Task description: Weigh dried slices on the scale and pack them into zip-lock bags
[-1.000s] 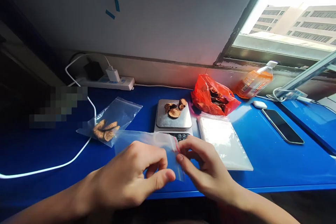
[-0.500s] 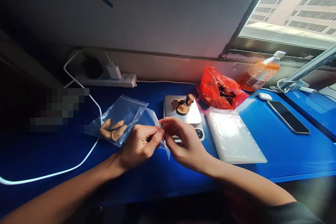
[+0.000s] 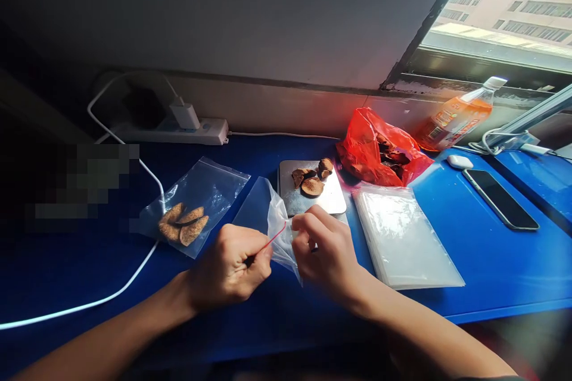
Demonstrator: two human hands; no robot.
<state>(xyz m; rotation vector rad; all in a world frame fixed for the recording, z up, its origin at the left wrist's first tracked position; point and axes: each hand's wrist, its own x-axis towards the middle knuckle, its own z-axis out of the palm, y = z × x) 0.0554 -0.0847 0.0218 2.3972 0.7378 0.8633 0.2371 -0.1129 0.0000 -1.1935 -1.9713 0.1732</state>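
A clear zip bag (image 3: 277, 214) with a red line along its mouth is between my hands, its film crumpled and partly spread. My left hand (image 3: 236, 265) is closed, thumb and fingers pinching the bag's edge by the red line. My right hand (image 3: 326, 256) has curled fingers gripping the bag's other side; its fingertips are partly hidden. Just behind the hands is a kitchen scale (image 3: 288, 199) bearing several brown dried slices (image 3: 311, 186); my right hand covers its front. To the left lies another zip bag (image 3: 214, 181) with several brown dried slices (image 3: 192, 232) inside.
Right of the scale lies a stack of clear bags (image 3: 409, 244). Behind it sits a red plastic bag (image 3: 361, 158) of dark dried pieces. Further right are an orange drink bottle (image 3: 460, 116), a phone (image 3: 500, 199) and a white case (image 3: 459, 161). A white cable (image 3: 129, 280) crosses the left side.
My hands have moved apart from a joined pinch, and the bag's mouth between them is more spread, showing the red line. The view has shifted slightly.
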